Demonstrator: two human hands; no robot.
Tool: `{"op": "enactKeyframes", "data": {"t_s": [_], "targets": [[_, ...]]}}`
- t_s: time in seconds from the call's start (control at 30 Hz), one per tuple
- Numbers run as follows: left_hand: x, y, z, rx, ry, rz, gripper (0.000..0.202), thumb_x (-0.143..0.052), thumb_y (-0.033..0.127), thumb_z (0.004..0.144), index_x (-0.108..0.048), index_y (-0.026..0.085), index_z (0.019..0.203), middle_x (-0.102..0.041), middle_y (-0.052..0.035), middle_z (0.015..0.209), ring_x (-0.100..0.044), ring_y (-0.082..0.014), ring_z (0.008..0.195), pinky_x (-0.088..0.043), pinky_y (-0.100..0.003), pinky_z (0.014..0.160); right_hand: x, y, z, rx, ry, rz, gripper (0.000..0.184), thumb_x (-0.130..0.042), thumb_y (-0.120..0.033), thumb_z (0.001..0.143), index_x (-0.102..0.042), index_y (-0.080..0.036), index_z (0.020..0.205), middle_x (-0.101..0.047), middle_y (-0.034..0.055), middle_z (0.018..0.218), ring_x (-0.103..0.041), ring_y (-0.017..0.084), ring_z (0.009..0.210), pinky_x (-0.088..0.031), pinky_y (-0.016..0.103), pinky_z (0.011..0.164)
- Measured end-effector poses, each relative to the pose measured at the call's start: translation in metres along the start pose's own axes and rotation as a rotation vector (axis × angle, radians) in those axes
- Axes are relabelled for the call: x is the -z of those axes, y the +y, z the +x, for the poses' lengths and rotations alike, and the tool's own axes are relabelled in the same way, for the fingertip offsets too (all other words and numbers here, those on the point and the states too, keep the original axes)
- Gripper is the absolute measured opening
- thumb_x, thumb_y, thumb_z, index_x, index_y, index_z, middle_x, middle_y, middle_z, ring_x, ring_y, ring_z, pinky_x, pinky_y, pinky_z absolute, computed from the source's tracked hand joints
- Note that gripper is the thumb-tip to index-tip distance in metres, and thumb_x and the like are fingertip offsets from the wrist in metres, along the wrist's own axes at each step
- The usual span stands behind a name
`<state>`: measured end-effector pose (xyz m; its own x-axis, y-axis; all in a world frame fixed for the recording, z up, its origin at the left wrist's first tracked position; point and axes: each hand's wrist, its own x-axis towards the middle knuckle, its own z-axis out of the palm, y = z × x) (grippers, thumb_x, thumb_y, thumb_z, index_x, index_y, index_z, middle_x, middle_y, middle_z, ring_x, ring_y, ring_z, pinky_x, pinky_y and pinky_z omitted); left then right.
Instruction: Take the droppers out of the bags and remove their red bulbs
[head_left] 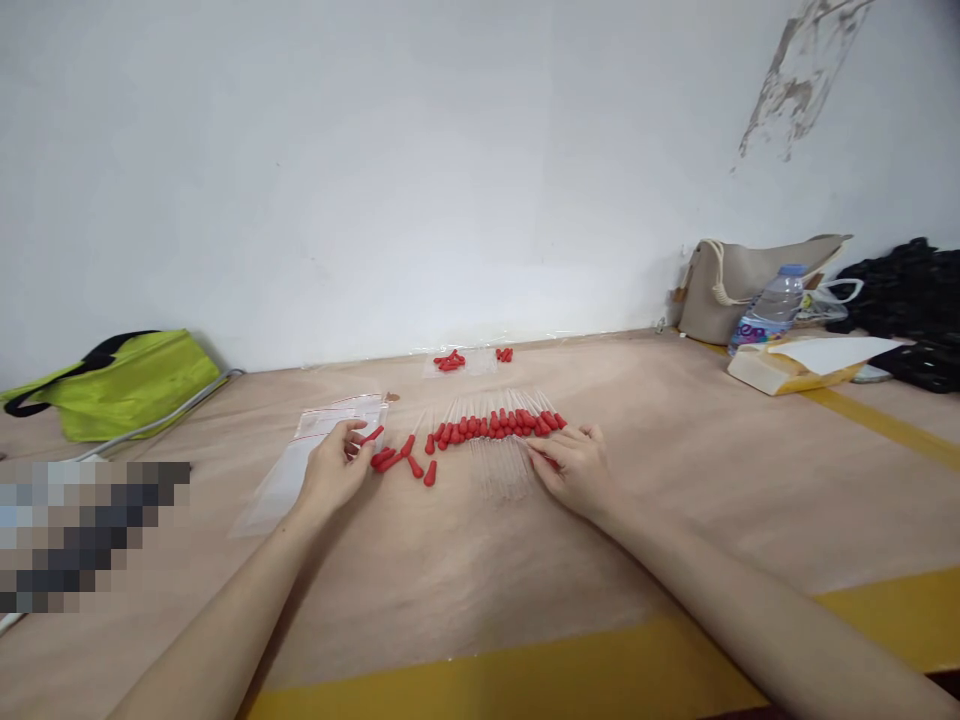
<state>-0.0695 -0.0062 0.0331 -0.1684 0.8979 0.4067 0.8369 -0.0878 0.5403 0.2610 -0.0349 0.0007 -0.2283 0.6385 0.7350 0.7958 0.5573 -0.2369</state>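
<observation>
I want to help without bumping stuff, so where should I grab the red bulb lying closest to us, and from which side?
I'd pinch the red bulb across its fat, round end, coming from the near side. It lies with that end towards you, and other red bulbs lie to its left and beyond it, so the near side looks safest.

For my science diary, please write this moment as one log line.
left hand: holds red bulb | right hand: at clear tubes | between: red-bulbed droppers | far left: green bag
</observation>
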Motion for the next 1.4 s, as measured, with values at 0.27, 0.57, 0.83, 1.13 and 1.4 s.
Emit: {"op": "enactKeyframes", "data": {"t_s": [0.27,0.57,0.83,1.13,1.4], "targets": [[-0.012,-0.006,0.005,0.054,-0.168,-0.167,0.030,-0.050,0.044,0.074,-0.058,0.019,0.088,-0.067,-0.0036,0.082,-0.062,-0.0175,0.076,-0.046,-0.027,0.070,-0.007,-0.002,0.002,0.089,-0.022,-0.103,0.022,-0.046,-0.023,0.085,-0.067,-0.024,0.086,-0.069,0.0023,0.080,-0.052,0.014,0.073,-0.024,0.032,0.074],[-0.007,-0.003,0.001,0.164,-0.253,-0.187,0.042,-0.052,0.056,0.067,-0.064,0.017,0.075,-0.067,-0.0041,0.070,-0.059,-0.0185,0.064,-0.042,-0.026,0.060,-0.005,-0.010,0.005,0.157,-0.118,-0.159,0.029,-0.049,-0.044,0.082,-0.065,-0.020,0.084,-0.065,0.0041,0.079,-0.048,0.015,0.072,-0.022,0.033,0.072],[0.002,0.000,0.001,0.087,-0.236,0.102,0.043,-0.038,0.053,0.077,-0.062,0.019,0.071,-0.065,-0.0027,0.067,-0.057,-0.0189,0.065,-0.037,-0.026,0.059,-0.004,-0.015,0.005,0.176,-0.201,-0.139,0.046,-0.044,-0.059,0.078,-0.063,-0.017,0.083,-0.062,0.0064,0.079,-0.046,0.017,0.076,-0.023,0.035,0.076],[0.007,0.009,0.000,0.033,-0.211,0.256,0.042,-0.035,0.050,0.079,-0.063,0.021,0.070,-0.065,-0.0037,0.069,-0.058,-0.0208,0.069,-0.036,-0.026,0.059,-0.002,-0.009,0.005,0.061,-0.104,-0.125,0.034,-0.044,-0.046,0.084,-0.064,-0.019,0.079,-0.063,0.0034,0.074,-0.048,0.015,0.074,-0.022,0.034,0.074],[0.005,0.009,0.000,0.010,-0.079,0.252,0.037,-0.040,0.047,0.077,-0.065,0.020,0.079,-0.063,-0.0074,0.084,-0.057,-0.0227,0.082,-0.041,-0.030,0.069,0.001,-0.001,0.005,-0.060,-0.079,-0.113,0.032,-0.040,-0.038,0.088,-0.067,-0.023,0.081,-0.063,0.0014,0.070,-0.050,0.013,0.072,-0.020,0.032,0.073]]}}
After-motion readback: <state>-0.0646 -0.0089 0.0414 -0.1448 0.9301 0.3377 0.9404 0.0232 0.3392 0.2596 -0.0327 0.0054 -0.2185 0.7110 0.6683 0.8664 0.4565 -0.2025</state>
